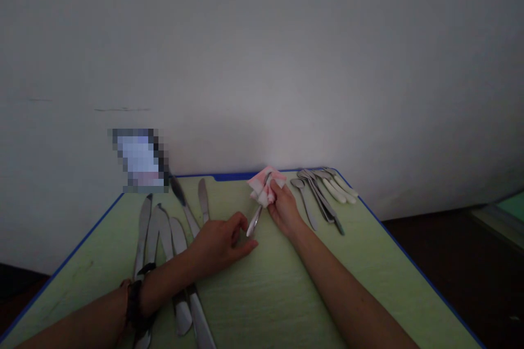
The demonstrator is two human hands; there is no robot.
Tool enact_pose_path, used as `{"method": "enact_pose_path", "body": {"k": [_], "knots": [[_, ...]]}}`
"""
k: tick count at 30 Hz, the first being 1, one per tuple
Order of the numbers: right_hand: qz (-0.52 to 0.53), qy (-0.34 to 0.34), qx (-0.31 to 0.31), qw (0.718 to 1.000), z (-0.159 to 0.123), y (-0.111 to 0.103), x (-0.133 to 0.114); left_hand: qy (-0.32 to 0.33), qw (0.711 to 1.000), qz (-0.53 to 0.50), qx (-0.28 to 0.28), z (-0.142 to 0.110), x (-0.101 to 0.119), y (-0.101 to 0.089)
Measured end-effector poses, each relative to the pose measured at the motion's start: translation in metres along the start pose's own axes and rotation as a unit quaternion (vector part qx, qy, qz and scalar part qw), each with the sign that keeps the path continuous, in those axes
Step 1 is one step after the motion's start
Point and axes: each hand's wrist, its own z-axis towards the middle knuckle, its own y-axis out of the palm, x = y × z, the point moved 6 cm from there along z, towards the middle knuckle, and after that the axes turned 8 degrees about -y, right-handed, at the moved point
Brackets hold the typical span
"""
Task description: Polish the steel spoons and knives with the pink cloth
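Observation:
My right hand (284, 208) grips a pink and white cloth (264, 188) folded around a metal spoon (254, 222). The spoon's handle slants down to the left out of the cloth; most of its head is covered. Close to the handle's end is my left hand (225, 242), thumb and index finger apart, with nothing held between them. Beneath and beside my left forearm lie several table knives (164, 229), partly hidden by it. Another knife (203, 199) rests just beyond my left hand. To the right of my right hand lies a separate spoon (305, 204).
Several metal spoons (321, 199) lie bunched at the table's back right, beside white-handled cutlery (335, 188). A blurred-out device with a lit screen (139, 158) stands at the back left. The green table (262, 305) has a blue edge and meets a plain wall (262, 65).

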Motion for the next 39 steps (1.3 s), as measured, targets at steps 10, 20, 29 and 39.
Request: {"method": "enact_pose_path", "body": {"k": [10,20,29,39], "knots": [[0.019,0.045,-0.012,0.999,-0.002,0.006,0.0,0.015,1.0,0.02,0.001,-0.002,-0.002,0.0],[-0.06,0.048,-0.037,0.996,-0.007,0.006,-0.002,0.083,0.978,-0.19,-0.019,-0.007,-0.004,-0.007],[-0.012,0.049,-0.048,0.998,-0.007,0.009,-0.005,0.047,0.963,-0.261,-0.043,-0.007,-0.001,-0.007],[0.026,0.072,-0.034,0.997,-0.01,0.015,-0.007,0.084,0.969,-0.219,-0.078,-0.006,-0.001,-0.002]]}}
